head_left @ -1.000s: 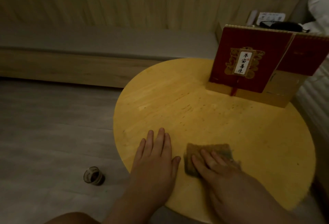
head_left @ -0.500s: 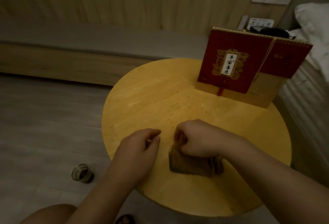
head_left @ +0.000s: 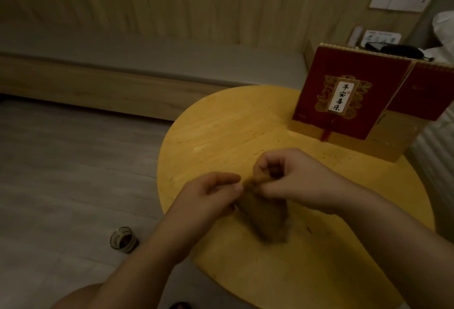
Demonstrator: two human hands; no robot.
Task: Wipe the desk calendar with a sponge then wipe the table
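Note:
A red and gold desk calendar (head_left: 353,102) stands upright at the far right of the round yellow wooden table (head_left: 221,137). A thin brown sponge (head_left: 266,218) hangs blurred just above the table's middle. My right hand (head_left: 294,178) pinches its top edge with closed fingers. My left hand (head_left: 208,198) pinches the same top edge from the left. Both hands are well in front of the calendar, apart from it.
A small round dark cup-like object (head_left: 123,240) sits on the grey floor left of the table. A low wooden bench (head_left: 122,83) runs along the wood-panelled wall behind. White bedding (head_left: 442,38) lies at the far right, close to the calendar.
The sponge lay flat under my right hand's fingers; now both hands have lifted it by its top edge. My left hand, flat on the table before, has closed on the sponge.

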